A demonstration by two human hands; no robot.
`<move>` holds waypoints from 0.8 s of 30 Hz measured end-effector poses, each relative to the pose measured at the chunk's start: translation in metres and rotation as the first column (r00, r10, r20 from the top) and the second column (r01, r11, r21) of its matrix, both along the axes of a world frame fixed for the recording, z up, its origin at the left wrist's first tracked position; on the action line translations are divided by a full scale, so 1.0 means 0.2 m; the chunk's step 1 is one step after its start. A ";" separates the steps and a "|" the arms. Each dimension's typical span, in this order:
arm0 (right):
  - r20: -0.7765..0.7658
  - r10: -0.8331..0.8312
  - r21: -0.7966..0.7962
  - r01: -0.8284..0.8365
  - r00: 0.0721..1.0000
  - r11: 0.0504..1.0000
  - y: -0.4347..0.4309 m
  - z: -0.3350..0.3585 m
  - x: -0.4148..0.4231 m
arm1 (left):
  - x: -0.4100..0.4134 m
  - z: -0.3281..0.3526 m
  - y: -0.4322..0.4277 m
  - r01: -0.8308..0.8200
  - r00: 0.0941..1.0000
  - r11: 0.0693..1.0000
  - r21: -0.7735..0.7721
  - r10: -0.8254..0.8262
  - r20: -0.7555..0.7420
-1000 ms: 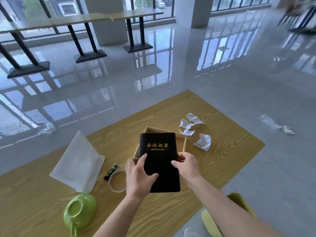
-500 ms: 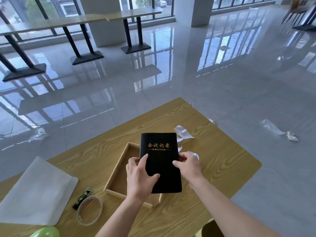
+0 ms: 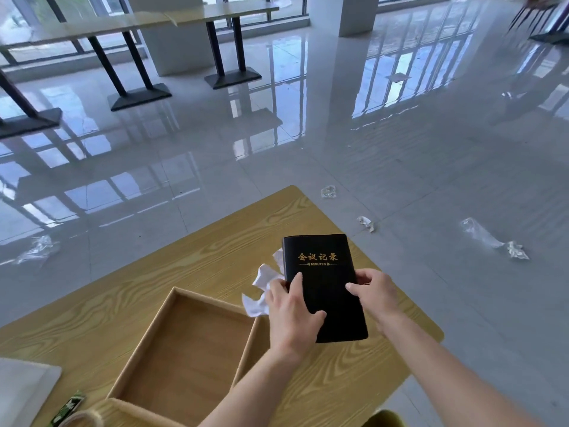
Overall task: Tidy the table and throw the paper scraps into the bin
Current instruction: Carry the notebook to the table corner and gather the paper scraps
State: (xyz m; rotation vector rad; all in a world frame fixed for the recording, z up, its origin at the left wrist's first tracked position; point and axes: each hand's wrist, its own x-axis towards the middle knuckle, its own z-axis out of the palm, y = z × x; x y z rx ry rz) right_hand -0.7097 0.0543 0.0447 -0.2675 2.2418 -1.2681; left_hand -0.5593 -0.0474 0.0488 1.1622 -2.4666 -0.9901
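Note:
Both hands hold a black notebook [image 3: 323, 272] with gold lettering above the right part of the wooden table [image 3: 184, 266]. My left hand [image 3: 291, 315] grips its left edge with the thumb on the cover. My right hand [image 3: 377, 295] grips its right edge. Crumpled white paper scraps [image 3: 261, 288] lie on the table just left of the notebook, partly hidden behind it and my left hand. An empty wooden tray [image 3: 184, 349] sits to the left of my hands.
A white folded sheet [image 3: 21, 392], a small green-black packet [image 3: 67, 408] and a tape roll's rim [image 3: 80, 419] lie at the lower left. Plastic scraps [image 3: 492, 238] litter the glossy floor to the right. A yellow-green seat edge [image 3: 381, 419] shows below the table.
The notebook and both hands have shifted right, off the tray and over the paper scraps. The view has swung so the tray now lies to the left.

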 end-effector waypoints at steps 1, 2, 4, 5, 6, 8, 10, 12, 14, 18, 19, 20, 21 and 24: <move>-0.006 0.000 0.016 0.000 1.000 1.000 0.01 -0.02 -0.07 | -0.06 -0.02 0.02 0.007 1.000 1.000 0.021 -0.007 0.008; -0.010 0.004 0.038 -0.003 1.000 0.999 0.03 -0.04 -0.13 | -0.11 -0.05 0.03 0.012 1.000 0.999 0.044 -0.013 0.023; -0.011 0.014 0.096 -0.013 1.000 0.995 0.04 -0.09 -0.23 | -0.20 -0.09 0.06 0.015 0.998 0.996 0.089 -0.021 0.063; -0.008 0.023 0.123 -0.022 1.000 0.992 0.04 -0.11 -0.27 | -0.24 -0.11 0.07 0.010 0.997 0.994 0.113 -0.019 0.081; -0.004 0.030 0.145 -0.029 1.000 0.989 0.04 -0.13 -0.30 | -0.27 -0.13 0.08 0.004 0.995 0.991 0.131 -0.017 0.095; -0.009 0.049 0.177 -0.046 0.999 0.983 0.04 -0.17 -0.35 | -0.33 -0.16 0.10 -0.003 0.992 0.989 0.148 -0.015 0.122; -0.022 0.069 0.202 -0.063 0.997 0.977 0.04 -0.20 -0.39 | -0.37 -0.19 0.11 0.005 0.990 0.987 0.161 -0.028 0.139; -0.031 0.076 0.230 -0.067 0.997 0.971 0.05 -0.23 -0.43 | -0.40 -0.21 0.12 0.028 0.987 0.981 0.190 -0.057 0.148; -0.040 0.073 0.262 -0.060 0.997 0.963 0.06 -0.25 -0.45 | -0.41 -0.24 0.14 0.055 0.985 0.973 0.224 -0.090 0.146; -0.087 0.122 0.322 -0.088 0.989 0.943 0.06 -0.31 -0.47 | -0.39 -0.27 0.16 0.090 0.983 0.959 0.270 -0.128 0.128; -0.102 0.139 0.329 -0.099 0.985 0.939 0.05 -0.32 -0.46 | -0.38 -0.28 0.16 0.097 0.982 0.957 0.273 -0.136 0.130; -0.119 0.160 0.336 -0.112 0.980 0.935 0.03 -0.34 -0.46 | -0.37 -0.29 0.16 0.103 0.981 0.957 0.271 -0.143 0.131; -0.142 0.184 0.343 -0.127 0.973 0.931 0.01 -0.35 -0.46 | -0.36 -0.30 0.16 0.111 0.980 0.959 0.260 -0.149 0.133; -0.202 0.223 0.348 -0.143 0.954 0.927 -0.05 -0.35 -0.46 | -0.34 -0.32 0.15 0.179 0.963 0.974 0.137 -0.202 0.181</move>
